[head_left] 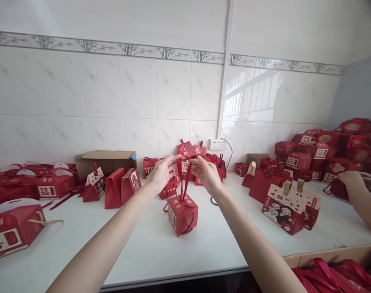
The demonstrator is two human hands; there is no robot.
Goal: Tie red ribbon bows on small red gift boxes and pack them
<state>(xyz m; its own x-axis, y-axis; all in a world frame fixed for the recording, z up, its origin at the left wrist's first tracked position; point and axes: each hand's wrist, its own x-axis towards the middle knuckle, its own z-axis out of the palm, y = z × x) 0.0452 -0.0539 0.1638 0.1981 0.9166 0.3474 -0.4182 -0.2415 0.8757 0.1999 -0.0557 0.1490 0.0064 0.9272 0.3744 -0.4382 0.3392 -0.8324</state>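
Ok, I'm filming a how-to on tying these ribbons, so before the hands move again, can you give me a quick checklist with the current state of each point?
1. Small red box stands upright on the white counter: ok.
2. Red ribbon rises from the box top to the hands: ok.
3. Left hand grips the ribbon: cannot tell; its fingers are spread beside it.
4. Right hand pinches the ribbon: cannot tell; fingers hide the contact.
5. Counter bare around the box: ok.
6. Co-worker's hand is away from the box: ok, it rests at the far right.
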